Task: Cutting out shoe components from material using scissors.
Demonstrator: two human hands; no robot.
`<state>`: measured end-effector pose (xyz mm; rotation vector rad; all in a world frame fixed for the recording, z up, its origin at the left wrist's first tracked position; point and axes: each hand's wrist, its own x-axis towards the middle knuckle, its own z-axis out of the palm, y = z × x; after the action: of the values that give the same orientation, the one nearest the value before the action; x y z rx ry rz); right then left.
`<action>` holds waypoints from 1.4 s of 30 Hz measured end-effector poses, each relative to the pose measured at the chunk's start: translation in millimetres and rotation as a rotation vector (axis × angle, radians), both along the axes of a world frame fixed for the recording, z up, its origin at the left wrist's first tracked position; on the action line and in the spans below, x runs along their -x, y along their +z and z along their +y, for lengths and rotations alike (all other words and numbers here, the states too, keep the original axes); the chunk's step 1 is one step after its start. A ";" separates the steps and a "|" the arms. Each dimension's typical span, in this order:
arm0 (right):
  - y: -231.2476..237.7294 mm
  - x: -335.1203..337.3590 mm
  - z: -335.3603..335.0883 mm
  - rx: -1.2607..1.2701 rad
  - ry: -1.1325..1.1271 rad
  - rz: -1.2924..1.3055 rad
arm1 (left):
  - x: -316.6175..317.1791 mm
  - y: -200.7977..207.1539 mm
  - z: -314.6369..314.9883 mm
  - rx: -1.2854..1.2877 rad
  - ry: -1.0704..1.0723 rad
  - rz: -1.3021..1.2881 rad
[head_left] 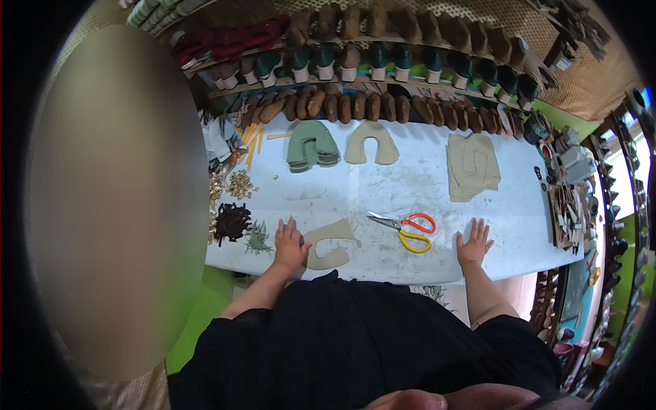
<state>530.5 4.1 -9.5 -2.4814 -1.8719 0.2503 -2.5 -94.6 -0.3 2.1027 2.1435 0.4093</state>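
My left hand (290, 244) rests flat on the white tabletop with its fingers apart. Right beside it lies a beige U-shaped cut piece (329, 254), its left edge close to my thumb. On the other side, my right hand (474, 242) is spread on the table and holds nothing. Between the hands lies a pair of scissors (403, 230) with one red and one yellow handle loop, blades apart and pointing left. Farther back are a stack of green U-shaped pieces (311, 145), a beige U-shaped stack (371, 142) and beige sheets (473, 167) with a curved outline.
Green scraps (259, 238), a dark pile of small strips (233, 222) and gold-coloured bits (241, 184) lie at the left. Rows of wooden shoe lasts (372, 106) line the back shelves. A box of brown pieces (566, 216) stands at the right edge. A large blurred area covers the far left.
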 end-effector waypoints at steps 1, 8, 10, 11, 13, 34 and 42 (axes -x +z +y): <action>1.7 1.7 -0.7 -0.018 0.007 -0.019 | -3.7 -4.9 0.5 0.036 0.065 0.022; 1.0 -1.7 -5.2 0.048 -0.009 -0.012 | -21.5 25.4 13.4 0.338 0.190 0.088; 2.4 0.1 -0.8 0.036 0.006 -0.011 | -23.0 20.9 8.7 0.303 0.156 0.106; 2.3 -0.1 -1.1 0.034 0.006 -0.010 | -24.7 20.3 6.0 0.188 0.134 0.097; -1.4 -0.7 -1.3 0.029 0.016 -0.014 | -26.4 19.9 2.9 0.065 0.116 0.088; 33.0 -36.8 -13.7 0.274 0.279 0.008 | 7.4 69.2 -28.7 0.259 0.618 -0.401; 37.1 -58.3 -54.8 0.358 0.308 0.014 | -55.1 177.6 7.4 -0.119 0.318 -0.117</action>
<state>588.8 -50.7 27.5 -2.3588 -2.3829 0.6620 52.6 -87.2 177.3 1.7392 2.4404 0.6871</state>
